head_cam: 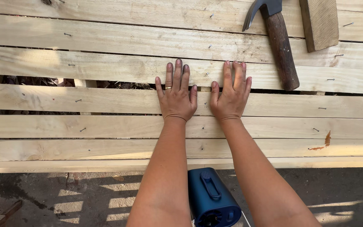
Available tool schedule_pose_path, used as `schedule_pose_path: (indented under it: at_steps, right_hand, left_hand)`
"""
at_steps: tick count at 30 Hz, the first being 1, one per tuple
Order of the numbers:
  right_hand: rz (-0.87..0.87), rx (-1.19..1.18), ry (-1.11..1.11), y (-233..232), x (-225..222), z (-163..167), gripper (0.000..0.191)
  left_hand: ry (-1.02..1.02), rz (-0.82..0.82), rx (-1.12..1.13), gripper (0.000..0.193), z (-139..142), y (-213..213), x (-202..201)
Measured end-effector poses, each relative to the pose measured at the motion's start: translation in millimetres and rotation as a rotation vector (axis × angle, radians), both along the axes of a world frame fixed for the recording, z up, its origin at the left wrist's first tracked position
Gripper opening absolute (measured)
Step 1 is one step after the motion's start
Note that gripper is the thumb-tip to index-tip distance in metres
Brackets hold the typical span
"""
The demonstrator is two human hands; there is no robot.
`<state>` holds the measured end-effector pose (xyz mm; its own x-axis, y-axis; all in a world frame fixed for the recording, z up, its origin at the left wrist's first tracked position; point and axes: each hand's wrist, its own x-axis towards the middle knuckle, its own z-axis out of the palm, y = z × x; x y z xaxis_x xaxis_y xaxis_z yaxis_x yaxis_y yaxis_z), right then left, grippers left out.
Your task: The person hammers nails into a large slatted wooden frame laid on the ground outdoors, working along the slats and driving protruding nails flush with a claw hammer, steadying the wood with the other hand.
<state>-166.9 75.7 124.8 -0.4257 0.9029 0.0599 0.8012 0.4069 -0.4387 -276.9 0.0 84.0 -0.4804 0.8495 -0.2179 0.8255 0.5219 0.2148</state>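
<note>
Left hand (176, 97) and right hand (230, 96) lying flat, side by side, on pale slats (85, 98) — fingers spread, gripping nothing — hammer (280, 40) resting apart at upper right, beside a wood block (320, 23), blue container (210, 198) below.

Pale, rough-sawn wooden slats (85, 101), a dark worn wooden-handled metal hammer (280, 42), a smooth blue plastic container (211, 197).
</note>
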Motion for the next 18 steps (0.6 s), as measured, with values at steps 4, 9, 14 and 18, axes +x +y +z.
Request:
schedule_pose_path:
  at_steps: [4, 9, 14, 18]
  right_hand:
    - [0.024, 0.050, -0.002, -0.5, 1.7, -3.0, 0.056]
    - [-0.001, 0.058, -0.020, -0.7, 3.7, -5.4, 0.052]
    - [0.007, 0.022, -0.009, 1.4, 2.9, -5.4, 0.054]
    - [0.004, -0.026, -0.011, 2.2, 3.3, -6.9, 0.057]
  left_hand:
    - [0.007, 0.002, -0.027, 0.063, -0.1, 0.0, -0.8]
    - [-0.017, 0.017, -0.119, 0.061, -0.1, 1.3, 1.5]
    - [0.011, 0.009, -0.028, 0.064, -0.4, 1.2, 1.8]
    - [0.042, -0.032, -0.086, 0.069, -0.5, 2.3, -0.3]
